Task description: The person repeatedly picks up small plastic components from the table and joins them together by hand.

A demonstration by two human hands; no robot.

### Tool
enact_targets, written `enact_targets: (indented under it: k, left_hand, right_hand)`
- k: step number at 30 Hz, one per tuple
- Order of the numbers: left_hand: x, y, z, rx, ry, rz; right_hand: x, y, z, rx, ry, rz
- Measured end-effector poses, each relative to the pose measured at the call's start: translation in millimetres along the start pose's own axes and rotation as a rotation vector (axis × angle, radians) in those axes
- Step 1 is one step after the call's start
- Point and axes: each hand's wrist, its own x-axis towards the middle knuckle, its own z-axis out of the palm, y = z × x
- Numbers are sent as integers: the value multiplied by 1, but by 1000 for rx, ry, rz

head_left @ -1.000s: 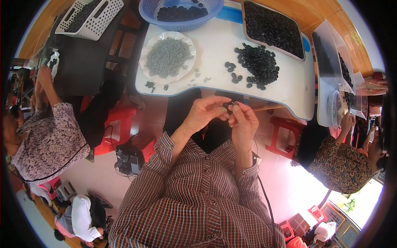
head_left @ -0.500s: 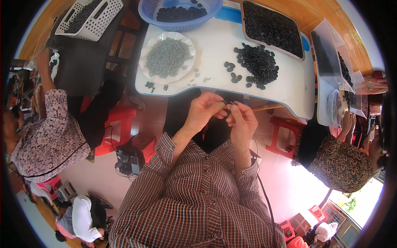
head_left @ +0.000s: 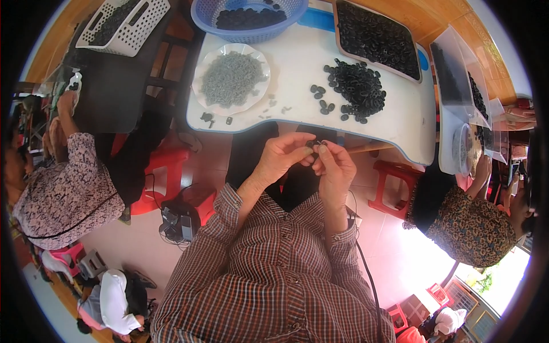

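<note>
Just off the table's near edge, my left hand [head_left: 283, 155] pinches a small black oval piece [head_left: 310, 144] between thumb and fingertips. My right hand [head_left: 335, 164] meets it there, its thumb and finger closed at the piece's right side; whatever small part they grip is too tiny to make out. Past my hands, a heap of black oval pieces [head_left: 359, 88] lies on the white table [head_left: 291, 74], with several loose ones at its left. A scalloped white plate [head_left: 200, 86] of small grey parts [head_left: 231, 79] stands to the left.
A blue basket [head_left: 246, 35] and a tray [head_left: 377, 34], both with black pieces, stand at the back. Clear bins [head_left: 457, 74] are on the right. Red stools [head_left: 394, 186] flank me. People sit at both sides; one floral sleeve [head_left: 83, 154] is at left.
My hands stay nearly in place, with the fingers shifting slightly around the black piece. At the left, a co-worker's arm has drawn back a little from the dark table.
</note>
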Motion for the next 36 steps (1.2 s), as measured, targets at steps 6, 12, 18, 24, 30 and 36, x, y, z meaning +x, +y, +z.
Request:
enact_targets:
  k: [6, 12, 18, 24, 30, 36]
  left_hand:
    - [-1, 6, -2, -37, -21, -16]
    - [1, -1, -6, -105, -1, 9]
    - [1, -2, -9, -291, -27, -20]
    - [2, -2, -8, -281, -31, -4]
    - [2, -1, -7, -167, -22, 14]
    - [0, 1, -7, -143, -20, 18]
  right_hand:
    - [0, -8, 1, 20, -10, 22]
    - [-1, -9, 1, -8, -43, 31]
    - [-4, -12, 4, -53, -89, 48]
    - [-4, -12, 6, -122, -89, 32]
    - [-4, -13, 7, -150, -92, 19]
    - [-6, -13, 8, -184, -83, 9]
